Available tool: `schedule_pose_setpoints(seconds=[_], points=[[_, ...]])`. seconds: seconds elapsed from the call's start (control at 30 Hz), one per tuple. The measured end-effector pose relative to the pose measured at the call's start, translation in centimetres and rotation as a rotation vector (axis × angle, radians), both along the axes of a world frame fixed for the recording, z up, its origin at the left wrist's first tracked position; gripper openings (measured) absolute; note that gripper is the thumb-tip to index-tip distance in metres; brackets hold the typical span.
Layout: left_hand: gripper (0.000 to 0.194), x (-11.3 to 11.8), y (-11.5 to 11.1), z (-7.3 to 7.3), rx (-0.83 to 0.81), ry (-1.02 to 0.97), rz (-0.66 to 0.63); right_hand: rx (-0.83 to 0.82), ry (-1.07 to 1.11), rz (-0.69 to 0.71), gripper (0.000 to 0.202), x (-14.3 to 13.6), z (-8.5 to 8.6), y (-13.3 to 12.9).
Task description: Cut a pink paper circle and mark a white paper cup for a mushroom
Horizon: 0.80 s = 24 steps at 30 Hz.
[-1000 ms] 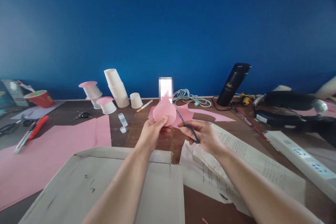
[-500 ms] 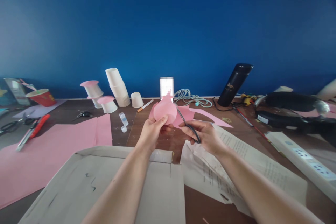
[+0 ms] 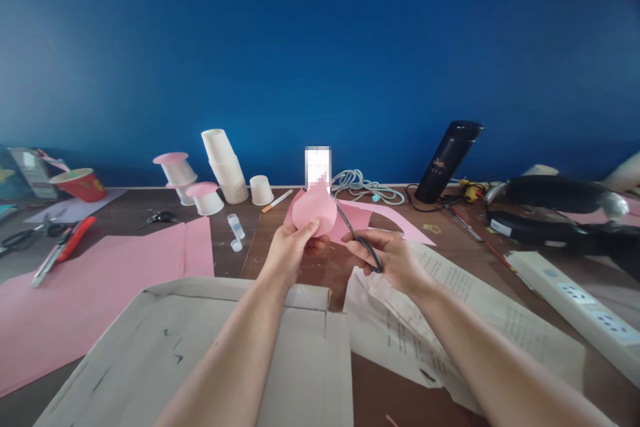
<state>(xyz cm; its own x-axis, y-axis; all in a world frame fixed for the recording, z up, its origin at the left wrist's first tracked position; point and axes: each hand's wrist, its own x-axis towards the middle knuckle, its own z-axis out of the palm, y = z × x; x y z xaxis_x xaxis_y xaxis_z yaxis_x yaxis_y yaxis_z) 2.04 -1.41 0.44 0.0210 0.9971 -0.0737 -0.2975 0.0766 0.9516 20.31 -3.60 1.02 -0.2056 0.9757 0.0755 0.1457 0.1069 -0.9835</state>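
A piece of pink paper (image 3: 314, 208) with a rounded outline is pinched in my left hand (image 3: 299, 238), thumb on its face. My right hand (image 3: 380, 253) grips a pair of scissors (image 3: 361, 238) by its dark handles, and the blades reach up to the right edge of the rounded paper. Whether the blades are parted there is too small to tell. A pink strip (image 3: 400, 219) trails off to the right, behind the scissors. Printed white sheets (image 3: 480, 300) lie under my right forearm, and a whitish cardboard piece (image 3: 215, 347) lies under my left.
White paper cups (image 3: 230, 177) stand at the back left, some topped with pink discs. Large pink sheets (image 3: 125, 273) with a red utility knife (image 3: 76, 240) lie left. A black bottle (image 3: 447, 161), a coiled cable (image 3: 370, 187) and a power strip (image 3: 575, 300) are on the right.
The pink strip's free end has shifted slightly left. My hands hold nearly the same place, with the scissors still at the paper's right edge.
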Motion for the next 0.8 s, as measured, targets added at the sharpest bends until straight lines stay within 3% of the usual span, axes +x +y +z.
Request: schedule_pose_setpoints(seconds=[0.8], points=[[0.037, -0.06, 0.06, 0.18, -0.013, 0.021, 0.04, 0.008, -0.016, -0.009, 0.034, 0.02, 0.1, -0.06]])
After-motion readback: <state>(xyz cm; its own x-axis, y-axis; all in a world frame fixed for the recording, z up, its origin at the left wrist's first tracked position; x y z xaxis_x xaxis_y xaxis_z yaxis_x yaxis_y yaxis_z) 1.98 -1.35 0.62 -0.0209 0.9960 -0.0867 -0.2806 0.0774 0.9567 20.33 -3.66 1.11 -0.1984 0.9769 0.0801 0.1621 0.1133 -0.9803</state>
